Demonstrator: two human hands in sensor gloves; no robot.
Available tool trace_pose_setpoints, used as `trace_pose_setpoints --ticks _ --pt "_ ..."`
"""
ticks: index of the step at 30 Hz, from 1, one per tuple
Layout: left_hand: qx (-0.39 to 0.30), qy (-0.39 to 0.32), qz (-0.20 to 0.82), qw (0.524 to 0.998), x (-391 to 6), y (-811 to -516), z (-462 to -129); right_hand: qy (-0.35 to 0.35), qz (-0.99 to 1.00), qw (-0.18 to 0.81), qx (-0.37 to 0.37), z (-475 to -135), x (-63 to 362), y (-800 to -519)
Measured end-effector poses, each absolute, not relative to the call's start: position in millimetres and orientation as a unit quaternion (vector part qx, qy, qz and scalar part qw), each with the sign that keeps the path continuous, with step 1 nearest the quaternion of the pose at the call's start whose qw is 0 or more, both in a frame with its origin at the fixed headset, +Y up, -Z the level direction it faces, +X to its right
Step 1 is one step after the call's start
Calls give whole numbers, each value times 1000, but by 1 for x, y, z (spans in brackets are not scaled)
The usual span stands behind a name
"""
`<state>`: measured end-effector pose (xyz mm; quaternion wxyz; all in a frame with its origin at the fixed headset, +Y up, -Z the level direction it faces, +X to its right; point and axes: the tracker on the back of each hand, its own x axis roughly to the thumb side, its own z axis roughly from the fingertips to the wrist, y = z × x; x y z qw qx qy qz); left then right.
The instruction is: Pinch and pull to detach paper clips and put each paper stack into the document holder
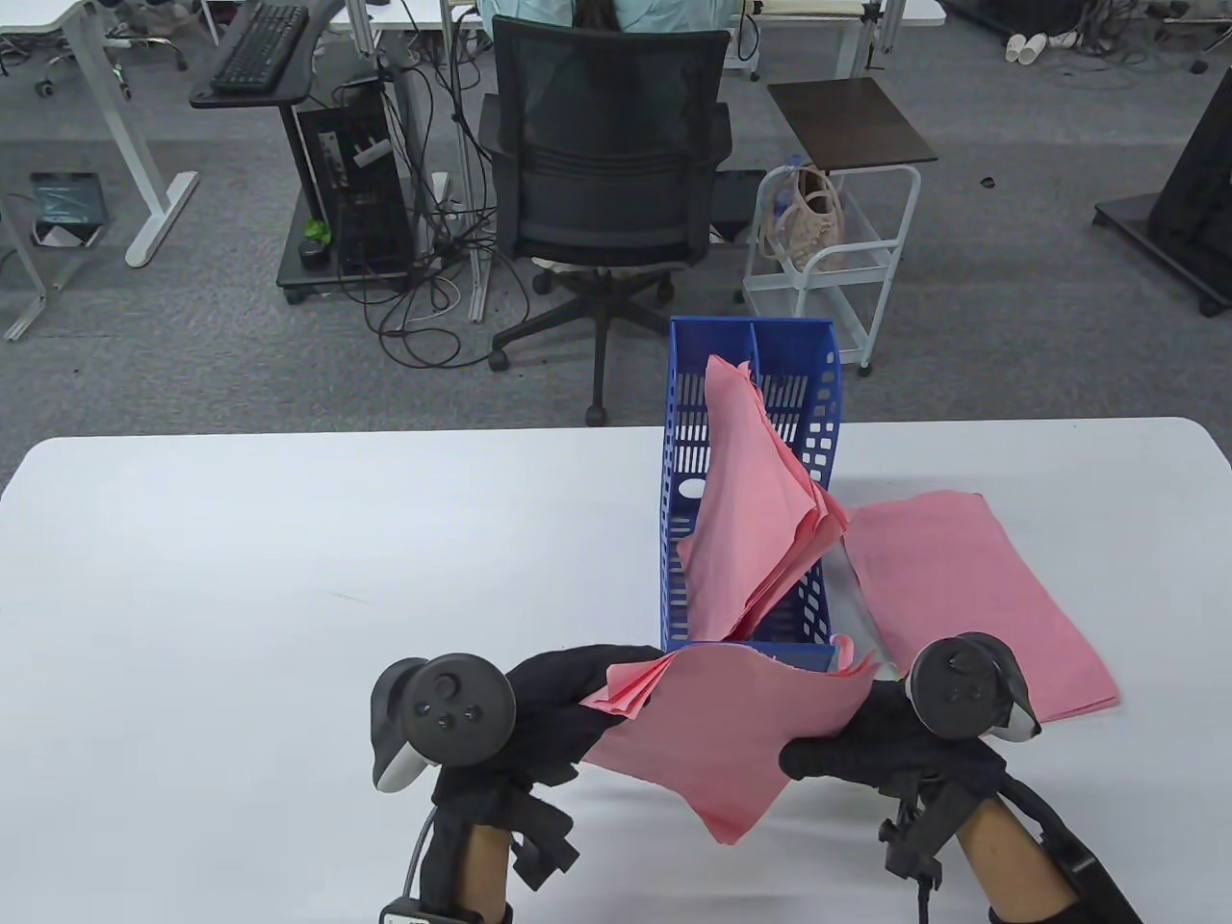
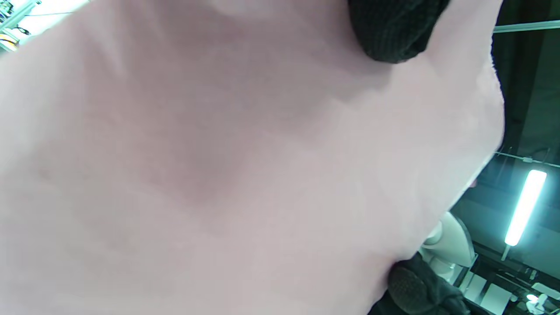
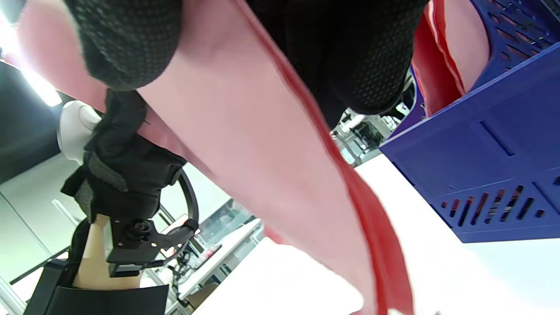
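A pink paper stack (image 1: 731, 731) is held up off the white table (image 1: 241, 577) just in front of the blue document holder (image 1: 751, 500). My left hand (image 1: 568, 698) grips its left edge, where the sheets fan apart. My right hand (image 1: 837, 746) grips its right edge. The stack (image 2: 218, 175) fills the left wrist view, and in the right wrist view my right fingers (image 3: 127, 48) pinch the stack (image 3: 271, 153) beside the holder (image 3: 490, 175). Another pink stack (image 1: 760, 510) leans inside the holder. A third stack (image 1: 972, 597) lies flat to its right. No paper clip is visible.
The holder stands at the table's far edge, right of centre. Beyond the table are an office chair (image 1: 606, 164) with a seated person, a small white cart (image 1: 837, 260) and desks with cables.
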<state>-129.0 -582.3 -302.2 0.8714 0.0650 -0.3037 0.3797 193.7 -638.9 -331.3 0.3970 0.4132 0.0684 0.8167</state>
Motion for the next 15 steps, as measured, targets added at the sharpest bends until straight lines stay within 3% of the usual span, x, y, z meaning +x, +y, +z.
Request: trace_pose_setpoints --ticks 7,15 --pt "63 -268 330 903 -118 -585 -306 55 830 396 388 -323 204 -634" --pt "90 -186 164 965 -104 -587 -305 16 864 386 323 -309 251 -627"
